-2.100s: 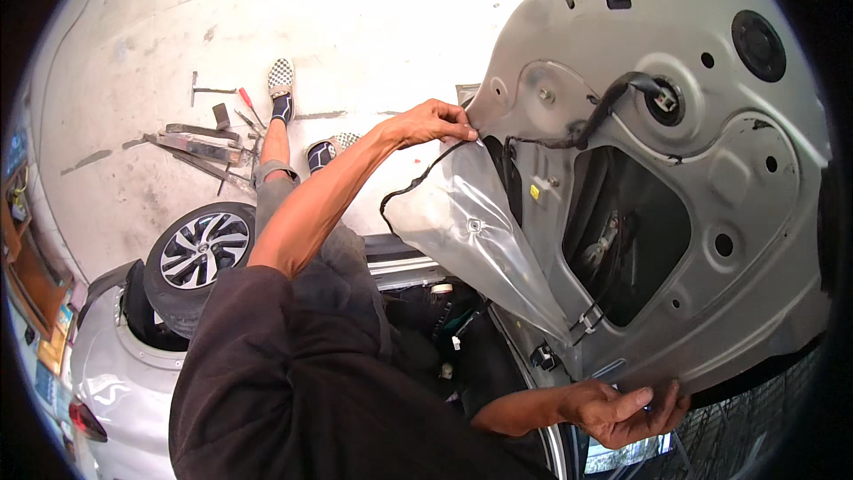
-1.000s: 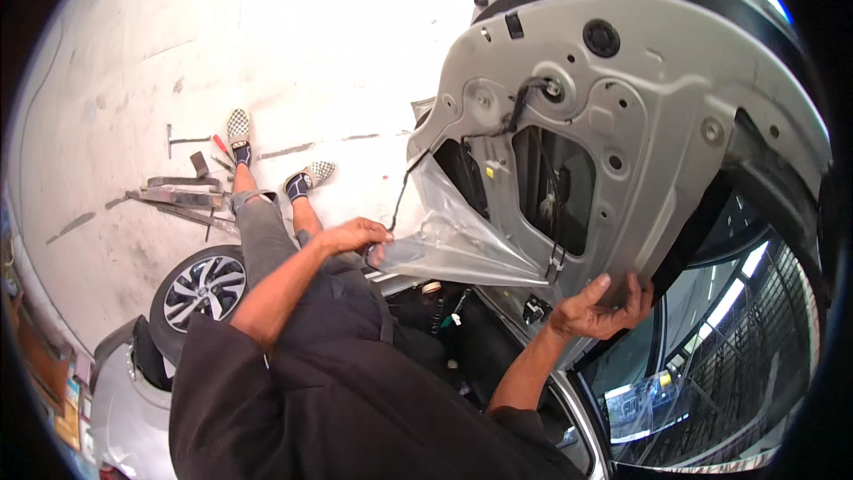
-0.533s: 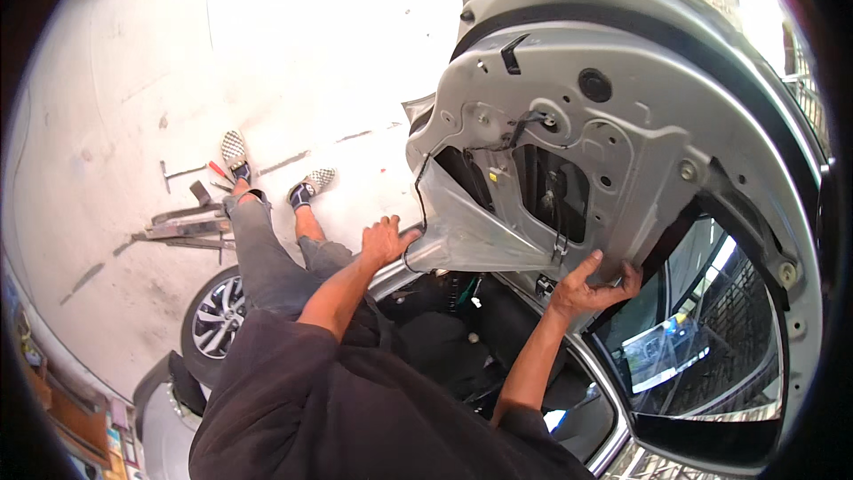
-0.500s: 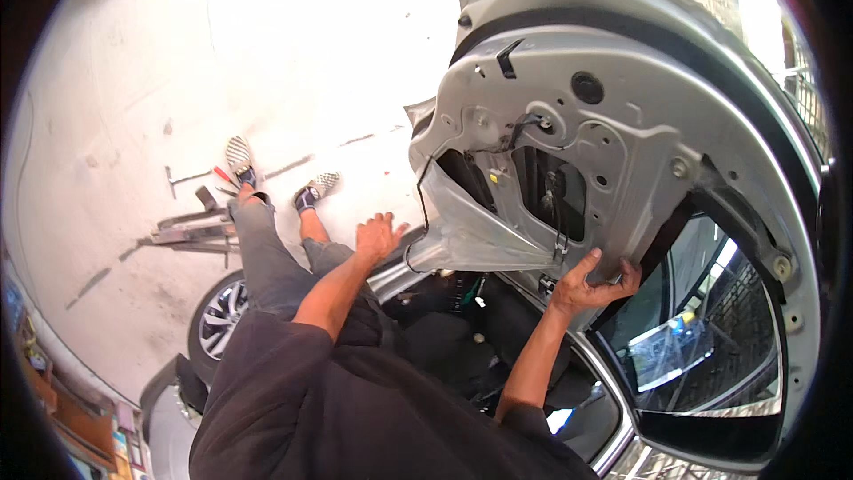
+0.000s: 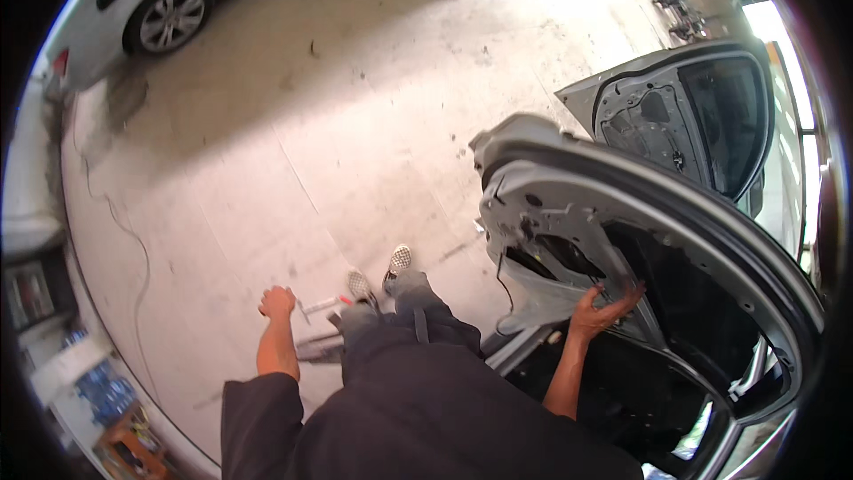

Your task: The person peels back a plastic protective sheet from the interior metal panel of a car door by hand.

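Note:
A silver car door [image 5: 533, 182] stands open on my right, its trim off and its bare inner panel facing me. My right hand [image 5: 604, 311] is at the panel by the window opening, thumb and fingers apart; whether the fingertips touch metal I cannot tell. A translucent plastic sheet [image 5: 551, 302] hangs loose from the door's lower part, with a black cable [image 5: 505, 280] beside it. My left hand [image 5: 277, 302] is out to the left above the floor, holding nothing I can see, fingers loosely bent and a little apart.
Near my feet lie a metal jack-like frame [image 5: 320, 348] and a red-handled tool [image 5: 345, 300]. Another stripped door [image 5: 640, 116] stands at the far right. A parked silver car [image 5: 98, 27] is at far left. Blue bottles [image 5: 107, 391] sit by the left wall.
My view has swung up and outward, bringing the parked car and second door into sight. My left hand has moved away from the door to the left; my right hand stays by the panel.

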A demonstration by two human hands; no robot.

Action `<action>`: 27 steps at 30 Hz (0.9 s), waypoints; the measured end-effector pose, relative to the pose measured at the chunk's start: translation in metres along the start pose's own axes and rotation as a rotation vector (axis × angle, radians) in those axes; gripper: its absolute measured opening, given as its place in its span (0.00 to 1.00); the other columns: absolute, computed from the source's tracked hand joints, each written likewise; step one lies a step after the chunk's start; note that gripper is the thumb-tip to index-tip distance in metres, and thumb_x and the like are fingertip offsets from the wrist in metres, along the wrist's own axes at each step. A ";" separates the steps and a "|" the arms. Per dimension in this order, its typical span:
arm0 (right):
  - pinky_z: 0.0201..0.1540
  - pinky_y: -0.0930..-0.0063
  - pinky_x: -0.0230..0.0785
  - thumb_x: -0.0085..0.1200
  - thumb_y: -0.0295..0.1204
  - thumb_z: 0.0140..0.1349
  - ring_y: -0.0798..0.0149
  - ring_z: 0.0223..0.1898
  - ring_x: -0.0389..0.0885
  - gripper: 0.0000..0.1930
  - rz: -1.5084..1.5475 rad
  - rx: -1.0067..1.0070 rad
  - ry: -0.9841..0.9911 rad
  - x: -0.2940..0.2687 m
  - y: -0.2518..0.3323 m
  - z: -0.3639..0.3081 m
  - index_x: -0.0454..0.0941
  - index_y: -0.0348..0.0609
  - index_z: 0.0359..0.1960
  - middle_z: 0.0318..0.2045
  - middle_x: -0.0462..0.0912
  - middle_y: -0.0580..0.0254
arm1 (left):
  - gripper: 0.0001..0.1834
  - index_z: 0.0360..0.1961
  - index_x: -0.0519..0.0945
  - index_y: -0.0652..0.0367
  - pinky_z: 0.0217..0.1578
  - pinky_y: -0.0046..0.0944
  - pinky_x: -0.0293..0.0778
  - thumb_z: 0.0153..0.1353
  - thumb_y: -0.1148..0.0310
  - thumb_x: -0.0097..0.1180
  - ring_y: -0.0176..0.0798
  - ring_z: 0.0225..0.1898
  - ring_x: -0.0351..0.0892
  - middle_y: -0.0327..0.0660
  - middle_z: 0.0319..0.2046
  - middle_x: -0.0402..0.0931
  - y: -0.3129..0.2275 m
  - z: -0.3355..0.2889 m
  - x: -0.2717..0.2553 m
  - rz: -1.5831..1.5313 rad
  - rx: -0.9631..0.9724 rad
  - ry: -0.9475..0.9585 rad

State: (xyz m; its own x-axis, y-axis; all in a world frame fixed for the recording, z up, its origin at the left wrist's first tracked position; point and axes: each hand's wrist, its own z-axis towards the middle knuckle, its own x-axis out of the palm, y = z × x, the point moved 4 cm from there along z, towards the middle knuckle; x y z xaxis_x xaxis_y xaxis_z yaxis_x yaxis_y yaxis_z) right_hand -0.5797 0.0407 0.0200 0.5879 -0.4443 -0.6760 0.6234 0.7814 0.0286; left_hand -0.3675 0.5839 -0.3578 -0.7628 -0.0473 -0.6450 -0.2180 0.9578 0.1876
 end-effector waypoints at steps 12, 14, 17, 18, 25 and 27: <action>0.63 0.52 0.57 0.40 0.35 0.71 0.40 0.61 0.67 0.24 -0.363 0.393 -0.224 0.042 0.009 -0.013 0.66 0.28 0.61 0.60 0.66 0.31 | 0.28 0.48 0.77 0.62 0.33 0.47 0.78 0.60 0.47 0.56 0.43 0.30 0.82 0.45 0.33 0.82 -0.308 0.097 -0.160 -0.737 0.606 0.542; 0.62 0.52 0.58 0.40 0.35 0.71 0.40 0.60 0.68 0.23 -0.404 0.544 -0.197 0.051 0.010 -0.039 0.66 0.28 0.60 0.59 0.67 0.31 | 0.26 0.48 0.77 0.60 0.33 0.49 0.78 0.62 0.48 0.54 0.42 0.31 0.82 0.45 0.34 0.82 -0.328 0.115 -0.194 -0.733 0.567 0.510; 0.61 0.51 0.59 0.40 0.35 0.71 0.39 0.59 0.69 0.23 -0.427 0.797 -0.170 0.074 0.019 -0.080 0.67 0.28 0.59 0.58 0.68 0.31 | 0.23 0.50 0.77 0.54 0.35 0.55 0.75 0.64 0.48 0.52 0.45 0.37 0.82 0.44 0.39 0.81 -0.330 0.168 -0.247 -0.631 0.513 0.524; 0.61 0.51 0.60 0.40 0.35 0.71 0.39 0.59 0.69 0.23 -0.443 0.885 -0.160 0.075 0.025 -0.095 0.67 0.28 0.59 0.58 0.68 0.31 | 0.24 0.49 0.77 0.57 0.35 0.56 0.76 0.63 0.48 0.53 0.47 0.36 0.82 0.45 0.38 0.81 -0.324 0.197 -0.257 -0.567 0.479 0.481; 0.58 0.49 0.63 0.41 0.36 0.70 0.38 0.56 0.72 0.22 -0.591 1.627 -0.210 0.085 0.092 -0.225 0.69 0.29 0.57 0.56 0.71 0.31 | 0.21 0.48 0.76 0.57 0.40 0.67 0.72 0.64 0.52 0.51 0.55 0.40 0.81 0.48 0.41 0.79 -0.262 0.374 -0.327 -0.356 0.139 0.545; 0.57 0.49 0.64 0.42 0.36 0.70 0.38 0.56 0.73 0.22 -0.608 1.830 -0.281 0.102 0.121 -0.259 0.70 0.29 0.56 0.55 0.71 0.31 | 0.21 0.50 0.77 0.55 0.42 0.66 0.72 0.65 0.52 0.48 0.54 0.41 0.81 0.46 0.41 0.79 -0.282 0.387 -0.351 -0.542 0.161 0.770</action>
State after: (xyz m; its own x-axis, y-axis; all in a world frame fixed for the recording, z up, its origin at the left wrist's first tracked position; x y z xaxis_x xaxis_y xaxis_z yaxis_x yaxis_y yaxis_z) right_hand -0.5781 0.2036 -0.2363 0.0589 -0.6267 -0.7770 0.3307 -0.7222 0.6075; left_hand 0.1974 0.4404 -0.4705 -0.7867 -0.6143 0.0608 -0.6163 0.7759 -0.1350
